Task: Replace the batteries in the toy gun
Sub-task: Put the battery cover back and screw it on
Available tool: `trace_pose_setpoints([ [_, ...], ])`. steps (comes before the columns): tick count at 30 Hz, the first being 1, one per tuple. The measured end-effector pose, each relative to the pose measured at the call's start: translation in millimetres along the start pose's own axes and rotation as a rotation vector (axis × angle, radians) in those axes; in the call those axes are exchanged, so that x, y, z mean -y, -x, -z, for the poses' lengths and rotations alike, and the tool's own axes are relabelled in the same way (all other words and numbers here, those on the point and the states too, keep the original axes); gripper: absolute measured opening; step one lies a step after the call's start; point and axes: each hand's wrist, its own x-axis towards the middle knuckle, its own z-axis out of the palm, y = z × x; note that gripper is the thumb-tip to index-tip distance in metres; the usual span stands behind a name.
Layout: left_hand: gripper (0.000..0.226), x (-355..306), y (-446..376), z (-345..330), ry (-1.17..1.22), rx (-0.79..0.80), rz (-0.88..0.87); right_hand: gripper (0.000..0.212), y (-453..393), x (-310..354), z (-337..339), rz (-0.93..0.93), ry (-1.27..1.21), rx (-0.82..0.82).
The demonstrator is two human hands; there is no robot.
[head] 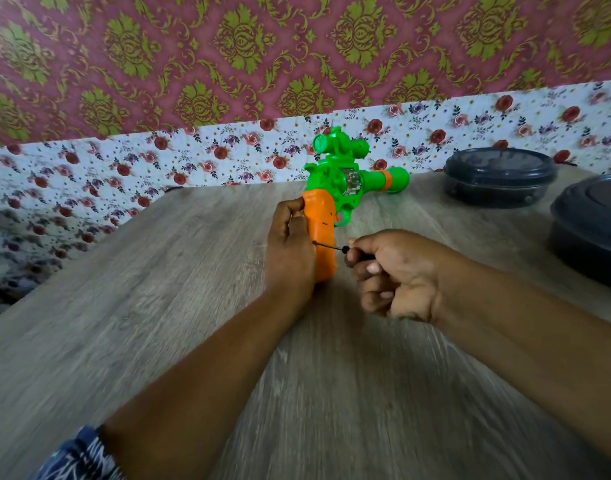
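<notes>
With our left hand (290, 247) wrapped round the orange grip of the toy gun (335, 188), standing on the counter (193, 306), our right hand (397, 275) clenches a small screwdriver (335, 247) against that light, stiff, likely slippery plastic.

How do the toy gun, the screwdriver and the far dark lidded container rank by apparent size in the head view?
1. Toy gun and far dark lidded container: look about alike; the container sits farther off, so no ranking.
2. Screwdriver: clearly smallest, partly hidden in the right hand.
</notes>
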Motion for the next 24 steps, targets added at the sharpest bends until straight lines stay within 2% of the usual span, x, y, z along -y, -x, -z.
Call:
trace_pose_setpoints([
  [2,0.028,-1,-3,1,0.058,-0.010,0.026,0.039,1,-1,-1,-0.014,-0.041,0.039],
  [5,0.030,-4,-5,2,0.133,0.005,0.094,0.039,1,0,2,0.061,0.050,0.029],
  [11,0.028,-5,-10,8,0.272,0.089,0.317,0.031,-3,-2,13,0.452,0.248,-0.132],
  [14,0.036,-2,-14,9,0.198,0.034,0.382,0.027,-10,-12,9,0.612,0.384,-0.139],
  [17,0.040,-3,-16,11,0.164,0.054,0.479,0.026,-17,-22,9,0.741,0.568,-0.176],
  [21,0.028,-11,-20,19,0.147,0.068,0.571,0.024,-16,-27,7,0.780,0.674,-0.192],
  [24,0.031,-15,-24,26,0.034,0.098,0.592,0.024,-17,-29,7,0.799,0.686,-0.185],
])
